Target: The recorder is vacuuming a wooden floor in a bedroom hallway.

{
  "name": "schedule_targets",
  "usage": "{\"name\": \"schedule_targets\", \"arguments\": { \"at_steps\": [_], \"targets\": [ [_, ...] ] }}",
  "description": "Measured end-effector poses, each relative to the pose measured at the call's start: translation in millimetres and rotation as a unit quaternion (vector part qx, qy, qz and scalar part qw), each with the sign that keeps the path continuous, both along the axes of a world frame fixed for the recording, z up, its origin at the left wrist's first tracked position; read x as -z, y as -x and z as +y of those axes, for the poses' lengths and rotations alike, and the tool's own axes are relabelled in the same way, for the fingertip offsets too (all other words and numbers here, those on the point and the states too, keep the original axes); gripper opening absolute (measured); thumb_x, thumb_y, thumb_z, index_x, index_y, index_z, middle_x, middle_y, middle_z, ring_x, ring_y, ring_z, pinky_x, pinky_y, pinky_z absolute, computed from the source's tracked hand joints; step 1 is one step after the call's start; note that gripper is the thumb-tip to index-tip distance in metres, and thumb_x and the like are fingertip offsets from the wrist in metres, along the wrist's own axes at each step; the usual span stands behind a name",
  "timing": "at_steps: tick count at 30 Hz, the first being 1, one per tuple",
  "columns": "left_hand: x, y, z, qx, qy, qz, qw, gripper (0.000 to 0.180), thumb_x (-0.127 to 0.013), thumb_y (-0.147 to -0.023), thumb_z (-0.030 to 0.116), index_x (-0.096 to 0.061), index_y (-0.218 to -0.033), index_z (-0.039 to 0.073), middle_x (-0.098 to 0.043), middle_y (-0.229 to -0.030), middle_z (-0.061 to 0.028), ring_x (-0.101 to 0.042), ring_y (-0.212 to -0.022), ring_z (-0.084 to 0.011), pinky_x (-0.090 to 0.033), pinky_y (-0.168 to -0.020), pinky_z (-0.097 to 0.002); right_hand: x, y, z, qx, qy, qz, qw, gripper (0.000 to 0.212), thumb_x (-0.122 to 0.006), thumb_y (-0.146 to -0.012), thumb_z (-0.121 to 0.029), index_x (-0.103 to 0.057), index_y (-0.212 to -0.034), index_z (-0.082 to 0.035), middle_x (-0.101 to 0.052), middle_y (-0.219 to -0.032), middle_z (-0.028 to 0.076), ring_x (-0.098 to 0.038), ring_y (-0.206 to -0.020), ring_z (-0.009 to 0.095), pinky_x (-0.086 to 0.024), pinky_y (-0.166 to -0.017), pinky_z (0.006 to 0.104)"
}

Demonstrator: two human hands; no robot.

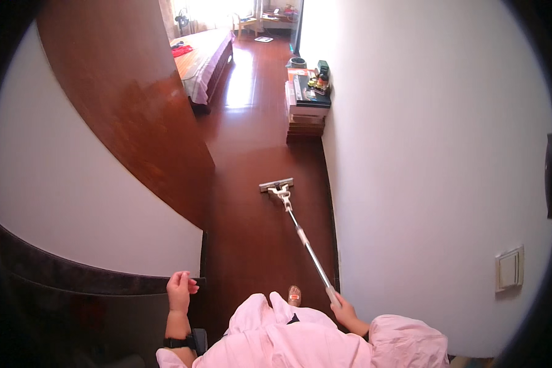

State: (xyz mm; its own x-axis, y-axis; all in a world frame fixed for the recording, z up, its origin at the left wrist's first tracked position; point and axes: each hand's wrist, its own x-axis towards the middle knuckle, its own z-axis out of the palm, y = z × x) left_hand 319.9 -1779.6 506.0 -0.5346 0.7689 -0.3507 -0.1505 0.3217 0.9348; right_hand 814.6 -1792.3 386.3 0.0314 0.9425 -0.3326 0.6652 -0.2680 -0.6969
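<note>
My right hand [346, 313] is wrapped round the grip of a flat mop [313, 257] with a long silver and white pole. The mop's pole slants forward and left, and its narrow head [276, 184] lies on the reddish-brown wood floor [245, 214] ahead of me. At the left my left hand [181, 293] is raised with its fingers curled in, and nothing shows in it. It is beside the end of a dark ledge [98, 274]; I cannot tell whether they touch. My sandalled foot [294, 295] shows below the mop.
A brown wooden door [129, 98] stands at the left. A white wall [423, 153] with a light switch [509, 269] runs along the right. Farther on are a stack of boxes [306, 116] by the wall, a bed [205, 64], a fan [181, 20] and a chair [247, 24].
</note>
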Motion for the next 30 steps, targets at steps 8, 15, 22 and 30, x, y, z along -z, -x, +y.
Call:
{"name": "schedule_targets", "arguments": {
  "at_steps": [8, 15, 22, 30],
  "targets": [
    [-30, -15, -67, -0.103, 0.063, 0.073, 0.99, 0.018, -0.044, -0.095, 0.018, -0.055, -0.095, 0.004, -0.059, -0.069, -0.0047, -0.057, -0.053, -0.0125, -0.047, -0.047, -0.0242, 49, 111, 247, -0.009, 0.007, -0.013, 1.0, 0.049, -0.05, -0.083, -0.022, -0.044, -0.131, -0.029, -0.063, -0.089, 0.019, -0.063, -0.077, 0.032, -0.049, -0.069, 0.041],
    [-22, -17, -73, -0.105, 0.052, 0.061, 0.991, 0.018, -0.045, -0.095, 0.019, -0.056, -0.095, 0.004, -0.059, -0.069, -0.0047, -0.058, -0.054, -0.0127, -0.047, -0.048, -0.0246, 40, 131, 275, -0.003, 0.022, -0.034, 0.999, 0.05, -0.05, -0.084, -0.02, -0.042, -0.133, -0.025, -0.063, -0.092, 0.017, -0.063, -0.078, 0.03, -0.049, -0.066, 0.0386],
    [1, -15, -33, -0.022, 0.009, 0.013, 1.0, 0.019, -0.046, -0.095, 0.018, -0.056, -0.096, 0.003, -0.06, -0.07, -0.0059, -0.059, -0.055, -0.0139, -0.049, -0.05, -0.0251, -16, -18, 92, -0.071, 0.093, -0.055, 0.992, 0.052, -0.054, -0.082, -0.021, -0.043, -0.133, -0.016, -0.056, -0.118, 0.02, -0.055, -0.109, 0.032, -0.043, -0.09, 0.0374],
    [14, -18, 25, 0.068, -0.006, -0.039, 0.997, 0.019, -0.047, -0.095, 0.02, -0.056, -0.097, 0.003, -0.06, -0.071, -0.0062, -0.059, -0.055, -0.0137, -0.049, -0.05, -0.0243, -78, -60, -134, 0.065, 0.216, -0.07, 0.972, 0.054, -0.06, -0.081, -0.029, -0.045, -0.132, -0.023, -0.062, -0.106, 0.022, -0.061, -0.099, 0.034, -0.047, -0.085, 0.0374]
  ]
}}
